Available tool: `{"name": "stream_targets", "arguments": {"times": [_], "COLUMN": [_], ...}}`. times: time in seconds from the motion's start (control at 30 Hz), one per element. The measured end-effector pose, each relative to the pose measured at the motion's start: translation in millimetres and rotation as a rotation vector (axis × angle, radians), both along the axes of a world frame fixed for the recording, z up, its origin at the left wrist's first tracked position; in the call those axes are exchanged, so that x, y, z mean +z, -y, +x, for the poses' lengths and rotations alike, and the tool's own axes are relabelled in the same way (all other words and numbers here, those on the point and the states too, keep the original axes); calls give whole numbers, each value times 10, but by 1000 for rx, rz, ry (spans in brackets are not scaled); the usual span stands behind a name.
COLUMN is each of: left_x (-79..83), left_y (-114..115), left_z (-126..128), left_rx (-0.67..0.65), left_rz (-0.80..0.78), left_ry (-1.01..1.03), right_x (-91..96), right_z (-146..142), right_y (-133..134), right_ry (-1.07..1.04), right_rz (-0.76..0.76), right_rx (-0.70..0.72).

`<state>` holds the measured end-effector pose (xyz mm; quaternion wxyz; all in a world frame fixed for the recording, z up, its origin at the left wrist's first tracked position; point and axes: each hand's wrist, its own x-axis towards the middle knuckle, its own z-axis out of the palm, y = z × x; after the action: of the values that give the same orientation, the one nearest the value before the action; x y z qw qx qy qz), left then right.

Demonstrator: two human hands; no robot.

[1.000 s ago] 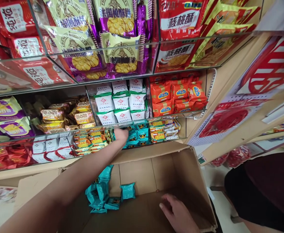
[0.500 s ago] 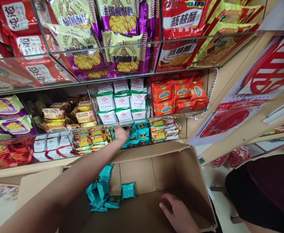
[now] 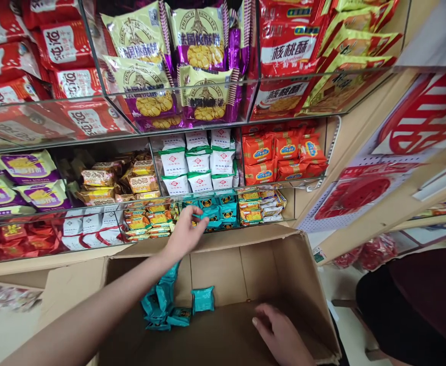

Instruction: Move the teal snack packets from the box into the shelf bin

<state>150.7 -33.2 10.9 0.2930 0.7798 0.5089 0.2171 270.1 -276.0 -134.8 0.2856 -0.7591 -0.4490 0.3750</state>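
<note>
My left hand hovers over the box's back edge, in front of the lower shelf. Its fingers are apart and I see nothing in them. Just behind it, teal snack packets are stacked in a shelf compartment. My right hand is low inside the open cardboard box, loosely curved, thumb apart from the fingers, holding nothing visible. Several more teal packets lie in a heap on the box's left side, partly hidden by my left forearm. A single teal packet lies apart from them.
Glass-fronted shelves hold green-and-white packets, orange packets and small yellow packets. Larger biscuit bags fill the tier above. At the right stands a person in dark clothing, close to the box.
My left hand has drawn back from the teal packets on the shelf, toward me and over the box edge. My right hand has barely moved. The view has shifted slightly.
</note>
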Motion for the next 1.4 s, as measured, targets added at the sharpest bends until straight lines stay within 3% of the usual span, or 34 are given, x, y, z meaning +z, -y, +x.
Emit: {"name": "stream_targets", "arguments": {"times": [0.1,0.17,0.2,0.37,0.43,0.5,0.7,0.83,1.0,1.1,1.17,1.27,1.4], "left_x": [-33,-278,-459,-1437,-1645,-1717,-1565,-1342,-889,-679,-602,-516,-332], "left_y": [533,760,819,756,708,688,710,821,1046,1153,1202,1237,1215], "left_z": [-430,-646,-715,-766,-755,-763,-781,-643,-451,-443,-467,-505,-514], "left_rx": [-374,-719,-795,-574,-503,-456,-384,-404,-425,-354,-263,-73,-37], "left_rz": [71,-41,-83,-121,-157,-176,-241,-363,-625,-794,-848,-990,-1432], "left_ry": [14,-108,-185,-473,-535,-542,-414,-202,324,613,682,736,932], "right_x": [21,31,34,30,21,2,-15,207,542,648,692,756,850], "right_z": [-6,-11,-14,-27,-34,-40,-33,-96,-333,-414,-412,-380,-407], "right_y": [-13,-22,-25,-20,-14,-11,-35,-115,-316,-379,-379,-334,-251], "right_ry": [20,42,52,84,102,123,153,6,-465,-559,-489,-217,55], "right_rz": [-25,-37,-41,-55,-45,-31,-71,60,307,374,424,555,749], "right_rx": [28,43,47,60,67,68,59,-7,-79,-159,-228,-262,-69]}}
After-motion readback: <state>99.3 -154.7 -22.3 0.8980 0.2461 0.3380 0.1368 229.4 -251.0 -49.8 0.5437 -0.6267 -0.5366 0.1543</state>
